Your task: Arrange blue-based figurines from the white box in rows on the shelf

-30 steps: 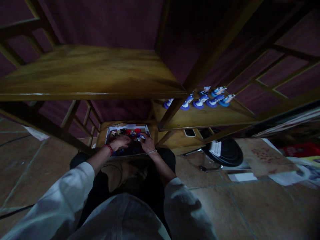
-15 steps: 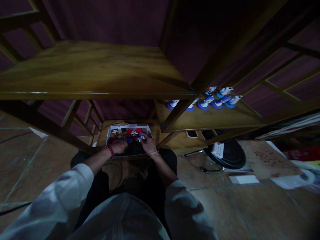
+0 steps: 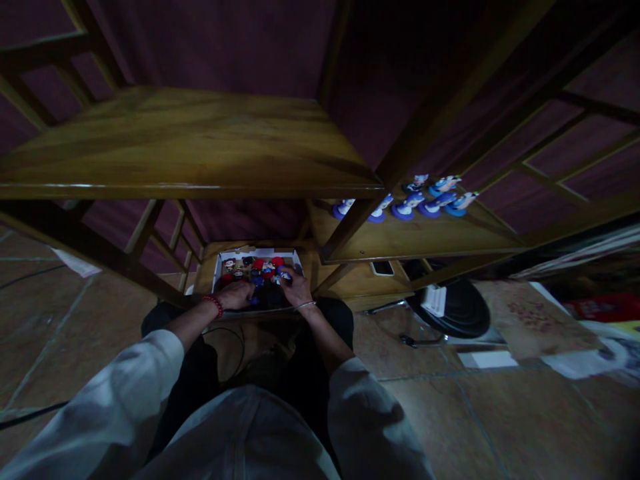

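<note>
A shallow white box on the low shelf holds several small red, blue and dark figurines. My right hand, with a thin bracelet at the wrist, grips a white and blue-purple figurine over the box's right side. Reaching into the left front of the box, my left hand wears a red bead bracelet. Its fingers are curled down beside dark blue pieces, and shadow hides what they grasp.
Several purple- and blue-based figurines stand on the middle shelf to the right. A wooden upper shelf and an upright post frame the box. A phone-like object lies low right, near a black round stool.
My left hand has shifted slightly, and more of the dark blue pieces beside its fingers shows. My right hand keeps the figurine in nearly the same place. The view has turned slightly.
</note>
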### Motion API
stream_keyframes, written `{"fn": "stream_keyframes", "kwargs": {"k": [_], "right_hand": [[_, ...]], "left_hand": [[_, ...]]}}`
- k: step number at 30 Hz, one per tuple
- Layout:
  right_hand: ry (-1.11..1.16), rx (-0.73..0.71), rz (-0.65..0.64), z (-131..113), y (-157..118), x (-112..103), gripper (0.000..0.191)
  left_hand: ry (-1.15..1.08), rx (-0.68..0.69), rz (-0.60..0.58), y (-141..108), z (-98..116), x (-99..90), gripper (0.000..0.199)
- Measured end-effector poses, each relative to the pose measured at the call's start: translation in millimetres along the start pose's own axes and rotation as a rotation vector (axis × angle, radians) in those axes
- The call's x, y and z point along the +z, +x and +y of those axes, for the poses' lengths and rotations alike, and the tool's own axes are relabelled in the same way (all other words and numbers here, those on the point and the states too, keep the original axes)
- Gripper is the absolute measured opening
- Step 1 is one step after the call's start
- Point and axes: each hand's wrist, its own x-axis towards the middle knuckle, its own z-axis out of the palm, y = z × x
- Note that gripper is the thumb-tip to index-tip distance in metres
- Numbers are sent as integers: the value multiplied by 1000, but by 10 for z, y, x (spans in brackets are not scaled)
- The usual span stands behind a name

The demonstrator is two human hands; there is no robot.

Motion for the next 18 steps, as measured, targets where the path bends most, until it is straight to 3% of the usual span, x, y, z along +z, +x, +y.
{"fn": "stream_keyframes", "kwargs": {"k": [4,11,18], "right_hand": [[20,-20,10,12,2,5,25],[18,7,15,2,-12,9,27],[-22,-21,15,-5,-20,-6,26]], "left_hand": [[-77,-68,45,26,-86,4,20],[-433,-228,-7,31,-155,42,25],[-407,-240,61,18,-94,37,29]]}}
